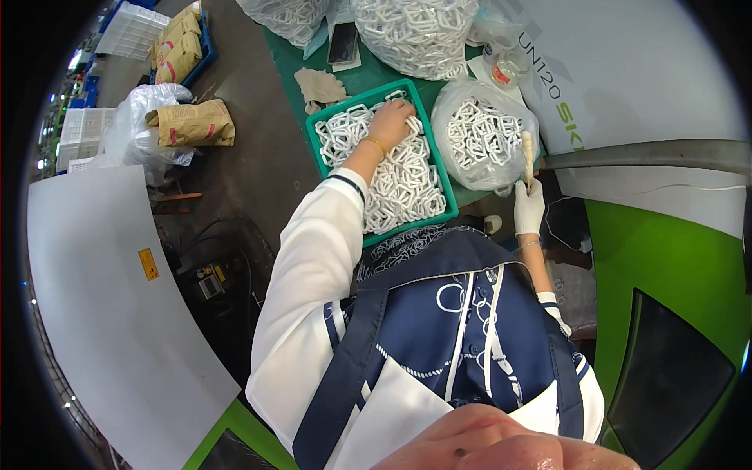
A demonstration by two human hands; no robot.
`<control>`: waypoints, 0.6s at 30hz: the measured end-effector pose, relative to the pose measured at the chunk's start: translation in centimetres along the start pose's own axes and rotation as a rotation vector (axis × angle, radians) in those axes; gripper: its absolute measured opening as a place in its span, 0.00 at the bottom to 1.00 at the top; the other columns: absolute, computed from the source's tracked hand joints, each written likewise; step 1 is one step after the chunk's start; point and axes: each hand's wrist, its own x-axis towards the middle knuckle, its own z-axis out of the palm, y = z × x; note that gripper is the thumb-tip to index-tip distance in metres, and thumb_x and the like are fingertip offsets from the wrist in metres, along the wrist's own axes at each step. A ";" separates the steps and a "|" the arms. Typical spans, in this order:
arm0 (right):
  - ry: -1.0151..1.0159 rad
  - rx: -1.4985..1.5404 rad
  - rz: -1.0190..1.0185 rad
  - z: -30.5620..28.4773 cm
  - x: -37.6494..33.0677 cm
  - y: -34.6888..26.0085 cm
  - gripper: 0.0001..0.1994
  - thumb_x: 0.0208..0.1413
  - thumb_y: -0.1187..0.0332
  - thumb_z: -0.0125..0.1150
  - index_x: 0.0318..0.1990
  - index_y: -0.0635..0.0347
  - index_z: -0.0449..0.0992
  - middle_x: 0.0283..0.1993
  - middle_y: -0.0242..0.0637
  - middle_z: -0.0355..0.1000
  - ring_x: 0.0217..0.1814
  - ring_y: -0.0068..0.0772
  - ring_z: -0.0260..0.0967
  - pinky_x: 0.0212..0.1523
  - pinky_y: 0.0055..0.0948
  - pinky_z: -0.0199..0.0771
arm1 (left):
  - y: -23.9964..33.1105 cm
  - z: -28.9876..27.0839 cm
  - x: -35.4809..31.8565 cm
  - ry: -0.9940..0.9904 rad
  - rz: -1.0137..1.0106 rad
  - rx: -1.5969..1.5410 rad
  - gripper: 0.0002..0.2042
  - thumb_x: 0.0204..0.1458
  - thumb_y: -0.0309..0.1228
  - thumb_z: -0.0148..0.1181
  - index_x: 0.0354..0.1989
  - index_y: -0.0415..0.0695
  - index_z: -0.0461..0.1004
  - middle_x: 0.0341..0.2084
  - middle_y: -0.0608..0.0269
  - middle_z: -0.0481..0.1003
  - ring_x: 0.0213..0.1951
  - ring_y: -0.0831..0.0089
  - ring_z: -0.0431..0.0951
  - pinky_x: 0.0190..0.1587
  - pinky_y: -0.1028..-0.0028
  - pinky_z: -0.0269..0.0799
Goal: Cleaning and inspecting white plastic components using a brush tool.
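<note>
My left hand (390, 125), bare with a yellow bracelet at the wrist, reaches into a green tray (452, 205) full of white plastic link-shaped pieces (403, 188). Its fingers bend down over the pieces near the tray's far right side, slightly apart; the fingertips are partly hidden. To the right, a clear plastic bag (472, 178) stands open and holds more white pieces (482, 129). My right hand (529, 205), in a white glove, is closed at the bag's near right edge around the lower end of a long beige object (529, 153), whose kind I cannot make out.
Full bags (415, 35) of white pieces, a dark phone (343, 43), a beige cloth (319, 88) and a clear jar (505, 70) stand at the back of the green table. A grey and green machine (666, 266) borders the right. Paper sacks (205, 124) lie at far left.
</note>
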 end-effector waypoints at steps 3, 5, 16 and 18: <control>-0.043 -0.036 0.013 0.0 -0.7 -1.8 0.19 0.60 0.60 0.57 0.51 0.66 0.73 0.37 0.48 0.76 0.39 0.42 0.76 0.45 0.36 0.73 | -1.0 -0.9 -1.0 0.158 0.084 -0.024 0.15 0.46 0.19 0.57 0.45 0.43 0.74 0.36 0.53 0.76 0.40 0.51 0.77 0.45 0.58 0.72; -0.118 0.038 -0.067 0.1 -1.5 -3.6 0.18 0.60 0.60 0.56 0.50 0.65 0.74 0.37 0.51 0.76 0.39 0.45 0.76 0.45 0.37 0.73 | -0.7 -1.4 -1.5 0.251 0.041 -0.127 0.15 0.48 0.19 0.56 0.46 0.42 0.74 0.36 0.52 0.77 0.38 0.52 0.77 0.43 0.60 0.73; -0.372 0.028 -0.457 3.9 -5.0 -13.5 0.15 0.69 0.61 0.46 0.52 0.62 0.73 0.31 0.43 0.74 0.32 0.38 0.72 0.39 0.38 0.72 | 14.9 -5.7 -2.2 0.235 -0.351 -0.824 0.11 0.61 0.19 0.44 0.51 0.39 0.66 0.40 0.63 0.75 0.40 0.76 0.75 0.44 0.75 0.72; -0.348 0.107 -0.368 3.4 -4.5 -13.6 0.14 0.69 0.62 0.46 0.52 0.60 0.72 0.31 0.48 0.74 0.34 0.49 0.73 0.38 0.42 0.71 | 14.9 -5.7 -2.6 0.334 -0.358 -1.093 0.12 0.62 0.19 0.42 0.53 0.39 0.65 0.42 0.60 0.73 0.42 0.72 0.76 0.45 0.72 0.73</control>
